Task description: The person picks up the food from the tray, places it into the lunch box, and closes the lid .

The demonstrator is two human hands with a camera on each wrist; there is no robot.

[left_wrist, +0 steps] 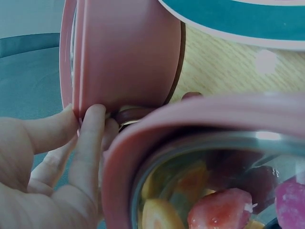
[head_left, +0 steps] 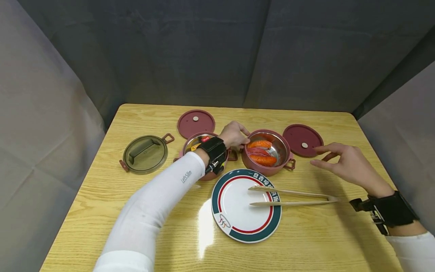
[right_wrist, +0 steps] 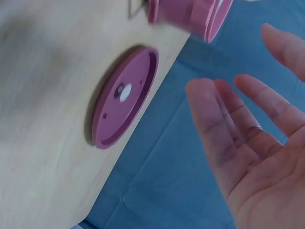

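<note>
Plate (head_left: 238, 217), white with teal and red rings, sits nearest the front edge of the table (head_left: 323, 241), roughly centred. Wooden tongs (head_left: 292, 197) lie across its right rim, tips over the plate, hinge end out toward the right edge; parked there, nobody holding them.

Right hand (head_left: 346, 164) hovers just beyond the tongs' hinge end, fingers spread and straight, gripping nothing. It sits between the tongs and the loose maroon lid (head_left: 302, 139), touching neither as far as I can tell. Wrist view confirms: open palm, lid flat on the table near the right edge.

Left hand (head_left: 234, 136) reaches across the middle of the table and pinches the near-left handle of the right pink pot (head_left: 268, 153), likely steadying it. Wrist view shows fingers curled against that pot's rim, right where the two pots nearly meet. That pot holds orange and red food pieces (head_left: 261, 152).

Left pink pot (head_left: 200, 145) is just beside it, mostly hidden under the forearm; contents partly visible, also food.

Farther back, a second maroon lid (head_left: 196, 123) lies flat behind the left pot. Dark translucent lid (head_left: 145, 154) with latches rests toward the left edge, well apart.
</note>
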